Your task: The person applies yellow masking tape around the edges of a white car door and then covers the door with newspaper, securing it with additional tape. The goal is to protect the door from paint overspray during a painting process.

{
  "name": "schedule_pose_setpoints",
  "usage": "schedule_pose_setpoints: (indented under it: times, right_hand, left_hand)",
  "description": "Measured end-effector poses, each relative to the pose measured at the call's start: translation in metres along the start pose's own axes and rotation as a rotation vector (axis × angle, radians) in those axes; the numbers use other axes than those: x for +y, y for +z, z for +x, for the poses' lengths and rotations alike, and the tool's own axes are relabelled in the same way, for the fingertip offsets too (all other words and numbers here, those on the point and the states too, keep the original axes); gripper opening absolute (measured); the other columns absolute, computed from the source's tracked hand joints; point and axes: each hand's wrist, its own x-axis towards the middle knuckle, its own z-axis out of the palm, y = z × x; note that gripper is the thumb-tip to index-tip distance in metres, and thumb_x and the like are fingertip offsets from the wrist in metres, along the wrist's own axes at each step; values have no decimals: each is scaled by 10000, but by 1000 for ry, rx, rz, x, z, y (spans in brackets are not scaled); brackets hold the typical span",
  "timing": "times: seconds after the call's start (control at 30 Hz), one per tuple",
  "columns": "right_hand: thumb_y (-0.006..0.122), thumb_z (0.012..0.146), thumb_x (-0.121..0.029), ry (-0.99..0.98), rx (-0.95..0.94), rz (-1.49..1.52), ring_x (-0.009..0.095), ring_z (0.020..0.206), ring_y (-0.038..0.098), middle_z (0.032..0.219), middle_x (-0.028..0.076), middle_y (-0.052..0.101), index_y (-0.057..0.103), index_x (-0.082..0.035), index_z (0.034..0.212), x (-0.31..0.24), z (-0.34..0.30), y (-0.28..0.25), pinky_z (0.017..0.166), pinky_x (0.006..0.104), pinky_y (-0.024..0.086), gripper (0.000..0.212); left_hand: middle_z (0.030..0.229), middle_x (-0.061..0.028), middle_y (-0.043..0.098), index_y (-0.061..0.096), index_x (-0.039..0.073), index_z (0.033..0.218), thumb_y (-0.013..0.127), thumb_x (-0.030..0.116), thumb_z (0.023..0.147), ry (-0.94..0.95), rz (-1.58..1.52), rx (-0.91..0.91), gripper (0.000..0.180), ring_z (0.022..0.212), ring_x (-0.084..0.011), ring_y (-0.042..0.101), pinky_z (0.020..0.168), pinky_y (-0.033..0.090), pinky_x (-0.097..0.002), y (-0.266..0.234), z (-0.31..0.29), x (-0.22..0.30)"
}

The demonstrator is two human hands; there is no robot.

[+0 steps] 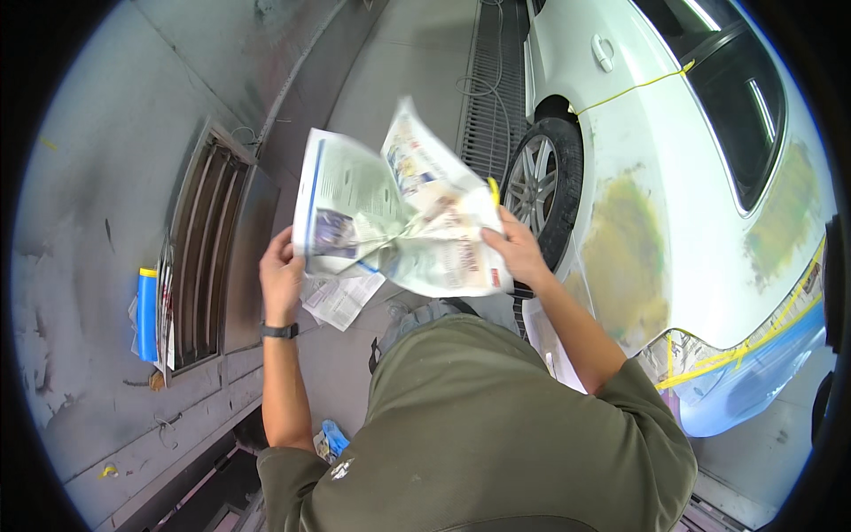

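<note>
A spread newspaper sheet (452,235), creased and bunched at its middle, is stretched between my hands in front of my body. My left hand (281,273) pinches its left edge, with a dark watch (280,331) on that wrist. At the opposite edge my right hand (519,251) is closed on the paper. A bit of yellow tape (494,191) shows at the sheet's edge just above my right hand. The upper part of the paper stands up in two flaps and is slightly blurred.
To the right stands a white car (612,133) with sanded filler patches (625,257), a wheel (542,177) and masked lower edge (745,355). A floor grate (487,97) carries a hose. Loose newspaper (344,300) lies on the floor. A blue roll (147,315) stands by a wall vent (213,257).
</note>
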Motion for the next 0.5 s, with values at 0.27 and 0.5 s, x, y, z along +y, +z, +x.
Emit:
schedule_pose_setpoints:
  times: [0.27,0.5]
  right_hand:
    - [640,891,36,-361,-24,-419,309,1295,599,1503,192,552,768,37,1091,-41,9,-13,1108,407,448,236]
    - [697,820,-258,-492,-258,-639,408,1111,647,1285,253,599,755,-58,977,-40,74,33,939,480,553,261]
  left_hand:
    - [1628,-208,458,338,-10,1618,533,609,1046,-213,-388,-418,865,1429,-328,534,1201,359,-436,-3,36,-5]
    - [1353,-146,670,565,-64,1409,674,129,981,-56,-248,-636,482,1217,-229,643,1066,487,-355,94,100,-46]
